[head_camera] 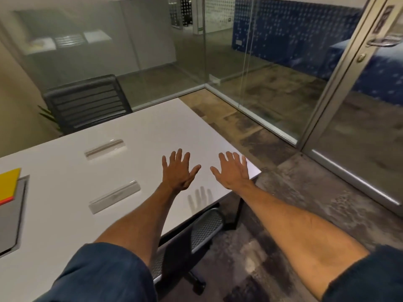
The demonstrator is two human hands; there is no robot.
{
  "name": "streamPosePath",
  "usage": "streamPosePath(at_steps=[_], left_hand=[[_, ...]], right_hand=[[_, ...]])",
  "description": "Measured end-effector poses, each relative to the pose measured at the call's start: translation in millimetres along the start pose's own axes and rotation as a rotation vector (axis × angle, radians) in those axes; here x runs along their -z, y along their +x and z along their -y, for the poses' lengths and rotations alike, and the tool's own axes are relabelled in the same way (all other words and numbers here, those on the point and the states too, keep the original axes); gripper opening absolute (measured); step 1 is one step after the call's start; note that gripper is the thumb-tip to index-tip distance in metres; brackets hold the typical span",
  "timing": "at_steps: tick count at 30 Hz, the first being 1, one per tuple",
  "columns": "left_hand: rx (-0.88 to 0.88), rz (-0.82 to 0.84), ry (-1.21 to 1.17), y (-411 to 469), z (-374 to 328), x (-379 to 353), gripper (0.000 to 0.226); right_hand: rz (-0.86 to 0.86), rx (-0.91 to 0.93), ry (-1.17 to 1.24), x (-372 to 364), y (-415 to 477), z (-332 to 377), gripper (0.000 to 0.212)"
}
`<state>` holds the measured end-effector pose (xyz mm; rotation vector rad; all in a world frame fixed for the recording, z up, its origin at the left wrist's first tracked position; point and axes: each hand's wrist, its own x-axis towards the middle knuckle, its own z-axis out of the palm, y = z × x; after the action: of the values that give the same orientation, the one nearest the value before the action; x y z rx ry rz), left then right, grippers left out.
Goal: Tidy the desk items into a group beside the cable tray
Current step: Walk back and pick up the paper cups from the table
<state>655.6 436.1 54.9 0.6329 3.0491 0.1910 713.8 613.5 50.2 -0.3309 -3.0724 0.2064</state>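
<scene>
Both my left hand [180, 171] and right hand [234, 171] are spread flat with fingers wide, holding nothing, over the right end of the glossy white desk [152, 131]. The nearer clear acrylic sign holder [115, 196] lies left of my left forearm, and the farther clear acrylic sign holder [104, 147] sits beyond it. Both are well apart from the grey recessed cable tray [13, 214], where a yellow notepad [8, 182] overlaps its far corner. I judge the see-through plastic could skid away under a poor pinch, or I might nudge the notepad while reaching. Each holder's long axis runs near-left to far-right, roughly parallel.
</scene>
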Motion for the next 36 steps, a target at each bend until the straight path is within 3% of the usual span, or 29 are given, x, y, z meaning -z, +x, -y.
streamPosePath(at_steps=[8, 21, 26, 36], left_hand=[[-0.092, 0.057, 0.0, 95, -112, -29, 0.072], [-0.191, 0.116, -0.022, 229, -218, -66, 0.071], [-0.093, 0.134, -0.05, 315, -249, -79, 0.069], [0.094, 0.172, -0.061, 414, -256, -85, 0.071]], right_hand=[[0.009, -0.126, 0.078, 0, 44, -135, 0.055], [0.012, -0.17, 0.073, -2, 149, -258, 0.062], [0.056, -0.083, 0.067, -9, 242, -307, 0.064], [0.083, 0.08, 0.047, -13, 367, -341, 0.067]])
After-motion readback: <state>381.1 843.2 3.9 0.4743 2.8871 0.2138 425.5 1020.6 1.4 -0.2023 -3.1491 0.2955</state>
